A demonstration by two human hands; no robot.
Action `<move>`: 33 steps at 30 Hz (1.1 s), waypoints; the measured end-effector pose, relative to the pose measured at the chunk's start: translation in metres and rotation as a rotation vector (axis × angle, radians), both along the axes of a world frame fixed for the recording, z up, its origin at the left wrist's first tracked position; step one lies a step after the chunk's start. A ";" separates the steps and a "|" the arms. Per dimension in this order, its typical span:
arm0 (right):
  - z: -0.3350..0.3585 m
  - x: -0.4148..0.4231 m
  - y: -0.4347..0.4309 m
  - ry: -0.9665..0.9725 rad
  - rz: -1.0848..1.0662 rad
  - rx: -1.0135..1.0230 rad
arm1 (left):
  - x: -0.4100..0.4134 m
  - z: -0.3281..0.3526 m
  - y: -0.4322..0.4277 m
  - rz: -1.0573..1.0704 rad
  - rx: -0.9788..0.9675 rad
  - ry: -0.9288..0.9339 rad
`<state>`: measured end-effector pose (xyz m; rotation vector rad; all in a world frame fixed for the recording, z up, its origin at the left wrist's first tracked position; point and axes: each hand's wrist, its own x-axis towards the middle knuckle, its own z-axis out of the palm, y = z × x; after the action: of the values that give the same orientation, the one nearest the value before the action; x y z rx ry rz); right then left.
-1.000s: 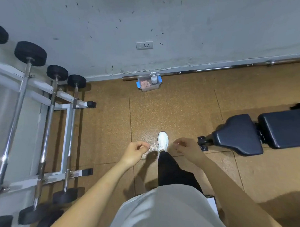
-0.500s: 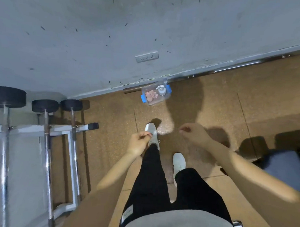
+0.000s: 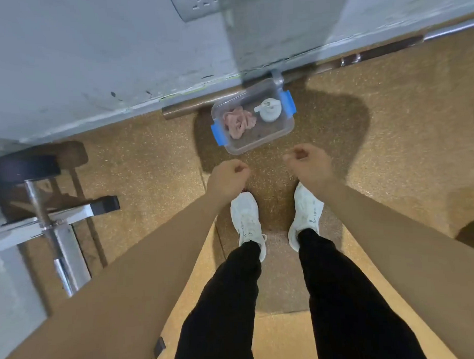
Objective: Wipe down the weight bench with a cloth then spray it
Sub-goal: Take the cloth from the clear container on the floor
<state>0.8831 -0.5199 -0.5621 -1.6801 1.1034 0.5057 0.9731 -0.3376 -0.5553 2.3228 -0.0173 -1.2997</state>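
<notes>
A clear plastic bin (image 3: 259,147) with blue clips sits on the floor against the wall, just ahead of my feet. Inside it a crumpled pink cloth (image 3: 238,121) lies on the left and a white spray bottle (image 3: 269,112) stands on the right. My left hand (image 3: 226,179) hangs loosely curled and holds nothing, a little short of the bin's near left corner. My right hand (image 3: 309,164), also loosely curled and holding nothing, hovers near the bin's near right corner. The weight bench is out of view.
A barbell (image 3: 185,108) lies on the floor along the foot of the grey wall, behind the bin. A white rack (image 3: 68,214) with a bar and a black weight plate (image 3: 23,168) stands at the left. My white shoes (image 3: 246,219) stand on brown cork flooring.
I have walked up to the bin, which is now close below me. The bench has dropped out of view at the right. Both hands stay loosely curled, holding nothing.
</notes>
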 end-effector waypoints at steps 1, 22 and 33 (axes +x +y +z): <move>-0.029 0.009 -0.004 0.009 -0.009 -0.013 | 0.009 -0.028 -0.004 -0.050 0.016 -0.027; -0.227 0.030 -0.031 -0.218 -0.082 -0.222 | 0.118 -0.254 -0.079 -0.454 0.183 -0.375; -0.123 0.013 -0.038 -0.031 0.091 -0.032 | 0.066 -0.095 -0.039 0.035 -0.235 0.036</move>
<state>0.8961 -0.5583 -0.6854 -1.7663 1.0203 0.5204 1.0388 -0.3771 -0.6499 2.0920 -0.1112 -1.2503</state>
